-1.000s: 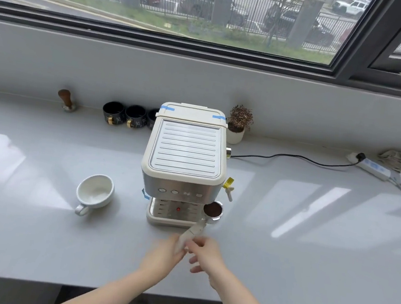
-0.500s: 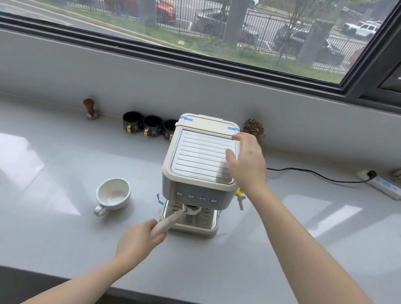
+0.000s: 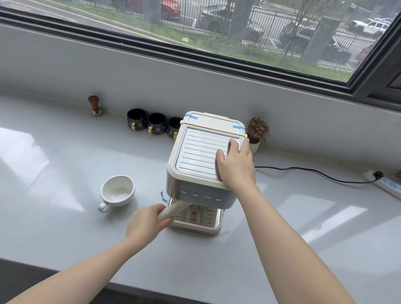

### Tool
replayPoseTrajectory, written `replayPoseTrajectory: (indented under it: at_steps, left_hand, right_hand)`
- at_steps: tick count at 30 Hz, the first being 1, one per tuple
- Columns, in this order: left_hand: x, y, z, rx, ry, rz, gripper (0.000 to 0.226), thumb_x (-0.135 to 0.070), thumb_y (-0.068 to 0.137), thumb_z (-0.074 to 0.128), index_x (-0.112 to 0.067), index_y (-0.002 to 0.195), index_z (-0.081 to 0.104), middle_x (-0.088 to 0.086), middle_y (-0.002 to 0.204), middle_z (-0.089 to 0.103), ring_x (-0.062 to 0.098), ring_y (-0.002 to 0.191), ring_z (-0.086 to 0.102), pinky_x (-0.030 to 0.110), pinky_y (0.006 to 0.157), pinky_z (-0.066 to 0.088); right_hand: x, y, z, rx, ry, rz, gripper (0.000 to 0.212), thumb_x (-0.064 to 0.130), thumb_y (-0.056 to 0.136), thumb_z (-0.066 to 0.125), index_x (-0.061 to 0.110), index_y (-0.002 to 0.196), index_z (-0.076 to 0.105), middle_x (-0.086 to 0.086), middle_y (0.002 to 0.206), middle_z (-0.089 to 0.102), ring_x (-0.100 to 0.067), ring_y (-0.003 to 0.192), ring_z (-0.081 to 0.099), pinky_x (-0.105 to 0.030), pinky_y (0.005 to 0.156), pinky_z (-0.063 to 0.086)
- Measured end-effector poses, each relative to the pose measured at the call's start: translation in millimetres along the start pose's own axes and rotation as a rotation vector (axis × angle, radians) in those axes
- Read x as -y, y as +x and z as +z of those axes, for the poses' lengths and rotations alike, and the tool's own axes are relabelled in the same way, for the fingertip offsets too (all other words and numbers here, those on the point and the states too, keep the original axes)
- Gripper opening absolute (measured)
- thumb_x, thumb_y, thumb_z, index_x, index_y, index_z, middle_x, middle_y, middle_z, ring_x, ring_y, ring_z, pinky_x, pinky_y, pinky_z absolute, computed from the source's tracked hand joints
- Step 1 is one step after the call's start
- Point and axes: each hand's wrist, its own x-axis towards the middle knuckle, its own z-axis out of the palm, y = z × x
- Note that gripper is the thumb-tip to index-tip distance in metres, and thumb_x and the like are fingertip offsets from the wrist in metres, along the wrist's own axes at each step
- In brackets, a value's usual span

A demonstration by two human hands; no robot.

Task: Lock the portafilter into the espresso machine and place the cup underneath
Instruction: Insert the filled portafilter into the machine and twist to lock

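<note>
A cream and steel espresso machine (image 3: 199,156) stands in the middle of the grey counter. My right hand (image 3: 237,165) lies flat on the right side of its ribbed top, fingers spread, holding nothing. My left hand (image 3: 147,223) is closed around the cream handle of the portafilter (image 3: 174,209), which points out to the front left from under the machine's head. The portafilter's basket is hidden beneath the head. A white cup (image 3: 117,191) sits empty on the counter left of the machine, handle toward me. The drip tray (image 3: 208,222) under the head holds nothing.
Three black cups (image 3: 156,122) and a wooden-handled tamper (image 3: 95,106) stand along the back wall. A small potted plant (image 3: 256,133) sits behind the machine's right corner. A black cable (image 3: 318,172) runs right to a power strip (image 3: 389,185). The counter's front edge (image 3: 176,298) is near me.
A second ago both hands held the portafilter in front of the machine. The right hand has since gone onto the machine's top. The left hand has brought the portafilter under the head and swung its handle slightly.
</note>
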Motion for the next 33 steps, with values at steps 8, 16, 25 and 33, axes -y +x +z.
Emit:
replayPoseTrajectory:
  at_steps: [8,16,25,33]
  left_hand:
    - [1.2,24.9,-10.6,0.051,-0.03,-0.003,0.027,-0.046,0.078,0.064,-0.025,0.062,0.054,-0.003,0.055,0.055,0.019,0.054,0.051,0.031,0.049,0.033]
    - [15.1,35.5,-16.6,0.08,-0.015,0.077,0.024,-0.044,0.077,0.068,-0.02,0.072,0.063,0.003,0.06,0.063,0.021,0.055,0.051,0.032,0.05,0.033]
    - [16.2,57.3,-37.8,0.123,0.072,0.158,0.019,-0.043,0.076,0.069,-0.024,0.082,0.069,0.0,0.069,0.068,0.023,0.066,0.06,0.033,0.052,0.038]
    - [-4.0,7.5,-0.9,0.024,-0.028,0.014,0.015,-0.039,0.08,0.065,-0.024,0.081,0.061,-0.001,0.067,0.064,0.025,0.067,0.059,0.034,0.055,0.037]
  right_hand:
    - [0.9,-1.3,-1.1,0.0,-0.013,0.028,0.056,0.045,0.096,0.032,0.022,0.147,0.028,-0.016,0.163,0.004,-0.036,0.14,0.027,-0.045,0.104,0.035]
    - [1.1,-0.6,-0.5,-0.006,-0.015,0.033,0.056,0.045,0.096,0.033,0.023,0.147,0.028,-0.016,0.163,0.005,-0.036,0.139,0.029,-0.045,0.103,0.035]
    - [0.5,0.0,0.2,-0.012,-0.013,0.038,0.055,0.045,0.096,0.033,0.023,0.146,0.03,-0.015,0.162,0.006,-0.036,0.138,0.03,-0.044,0.102,0.036]
    - [1.6,-1.8,0.9,-0.016,-0.008,0.049,0.056,0.043,0.097,0.031,0.023,0.148,0.027,-0.014,0.162,0.006,-0.035,0.139,0.028,-0.045,0.102,0.036]
